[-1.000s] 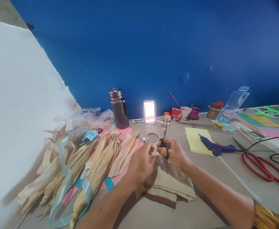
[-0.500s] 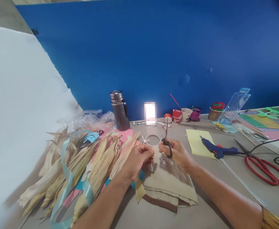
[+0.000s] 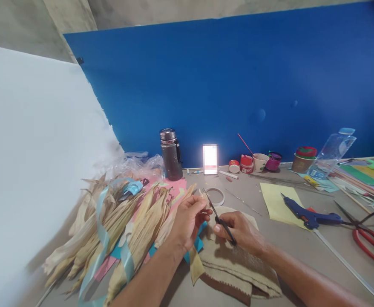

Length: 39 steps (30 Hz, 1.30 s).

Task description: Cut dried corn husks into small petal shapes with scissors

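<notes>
My left hand [image 3: 190,217] is closed, with thumb and fingertips pinching a small pale strip [image 3: 203,194] that looks like corn husk. In my right hand [image 3: 241,232] is a pair of black-handled scissors [image 3: 227,230], the blades pointing up and left beside the pinched strip. Whether the blades touch it I cannot tell. Beneath both hands lies a folded beige cloth [image 3: 234,270]. A roll of white tape [image 3: 222,198] rests just behind my fingers. Dried corn husks [image 3: 148,217] are spread to the left, with light blue ribbon [image 3: 102,234] over them.
A dark flask [image 3: 171,157] stands at the back, near a bright blurred rectangle [image 3: 210,160]. Paint jars [image 3: 246,164] and a paper cup [image 3: 260,163] line the wall. On the right lie a blue glue gun [image 3: 311,215], red-handled scissors [image 3: 369,241] and a tilted plastic bottle [image 3: 334,155].
The scissors have swung from upright to slanting left, their blades now close to my left fingertips. My right hand has lowered and turned. The whole view has shifted, moving the scene right and down.
</notes>
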Each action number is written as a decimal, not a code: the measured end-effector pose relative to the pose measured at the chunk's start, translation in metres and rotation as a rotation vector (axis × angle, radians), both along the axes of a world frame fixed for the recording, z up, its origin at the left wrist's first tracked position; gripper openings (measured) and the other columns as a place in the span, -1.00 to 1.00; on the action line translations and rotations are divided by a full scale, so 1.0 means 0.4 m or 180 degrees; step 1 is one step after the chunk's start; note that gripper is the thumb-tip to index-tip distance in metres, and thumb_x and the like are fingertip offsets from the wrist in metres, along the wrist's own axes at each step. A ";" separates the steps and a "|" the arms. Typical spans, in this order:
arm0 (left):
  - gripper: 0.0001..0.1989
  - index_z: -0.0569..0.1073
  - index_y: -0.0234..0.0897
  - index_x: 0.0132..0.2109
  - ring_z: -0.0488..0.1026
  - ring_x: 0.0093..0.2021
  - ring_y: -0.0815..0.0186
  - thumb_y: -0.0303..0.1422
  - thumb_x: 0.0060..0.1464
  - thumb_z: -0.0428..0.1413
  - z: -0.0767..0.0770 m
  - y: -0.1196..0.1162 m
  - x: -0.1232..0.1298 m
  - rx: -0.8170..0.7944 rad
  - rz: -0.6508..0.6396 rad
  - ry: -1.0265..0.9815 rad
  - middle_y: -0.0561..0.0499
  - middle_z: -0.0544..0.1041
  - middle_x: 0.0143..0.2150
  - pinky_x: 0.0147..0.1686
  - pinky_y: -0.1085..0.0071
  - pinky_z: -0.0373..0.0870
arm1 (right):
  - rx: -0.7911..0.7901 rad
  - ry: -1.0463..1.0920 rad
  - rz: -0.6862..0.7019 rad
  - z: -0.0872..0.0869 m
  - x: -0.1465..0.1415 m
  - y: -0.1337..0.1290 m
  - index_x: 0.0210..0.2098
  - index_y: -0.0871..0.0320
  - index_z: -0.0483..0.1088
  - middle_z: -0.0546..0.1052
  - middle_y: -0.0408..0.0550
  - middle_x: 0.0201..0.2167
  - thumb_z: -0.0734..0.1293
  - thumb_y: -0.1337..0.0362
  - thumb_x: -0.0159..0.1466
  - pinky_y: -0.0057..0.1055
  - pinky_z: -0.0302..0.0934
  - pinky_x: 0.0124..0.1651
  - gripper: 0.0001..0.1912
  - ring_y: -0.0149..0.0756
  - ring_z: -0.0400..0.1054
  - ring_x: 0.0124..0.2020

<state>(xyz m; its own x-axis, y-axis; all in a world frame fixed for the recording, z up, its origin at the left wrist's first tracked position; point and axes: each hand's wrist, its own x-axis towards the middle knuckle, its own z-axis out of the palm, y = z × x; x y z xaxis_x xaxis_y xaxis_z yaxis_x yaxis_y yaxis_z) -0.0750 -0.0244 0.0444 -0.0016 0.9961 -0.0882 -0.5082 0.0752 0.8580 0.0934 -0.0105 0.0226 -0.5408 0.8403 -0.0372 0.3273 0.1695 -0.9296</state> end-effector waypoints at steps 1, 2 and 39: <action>-0.75 0.38 -0.31 -0.47 0.41 -0.46 0.41 -0.35 -0.13 0.32 0.000 0.000 0.000 0.0007 -0.0005 0.0007 0.09 0.39 -0.50 -0.48 0.51 0.29 | -0.0012 0.0003 -0.0003 0.001 0.000 0.000 -0.61 0.17 0.35 0.40 -0.17 -0.64 0.35 -0.13 0.13 -0.49 -0.07 -0.54 -0.51 -0.43 0.13 -0.61; -0.75 0.38 -0.31 -0.47 0.42 -0.46 0.40 -0.35 -0.13 0.32 0.000 0.000 -0.001 0.0017 -0.0009 0.0016 0.08 0.40 -0.50 -0.48 0.50 0.29 | -0.0020 0.0008 -0.0002 0.002 0.001 -0.001 -0.62 0.17 0.35 0.40 -0.17 -0.65 0.36 -0.12 0.13 -0.49 -0.08 -0.54 -0.51 -0.44 0.12 -0.61; -0.77 0.36 -0.28 -0.47 0.34 -0.53 0.46 -0.33 -0.14 0.28 0.009 0.000 -0.014 0.0019 0.0220 0.0439 0.14 0.35 -0.53 -0.50 0.51 0.28 | -0.0111 0.0153 -0.0039 -0.015 -0.001 -0.002 -0.72 0.17 0.31 0.28 -0.19 -0.74 0.37 -0.18 0.09 -0.46 -0.09 -0.55 -0.44 -0.45 0.05 -0.65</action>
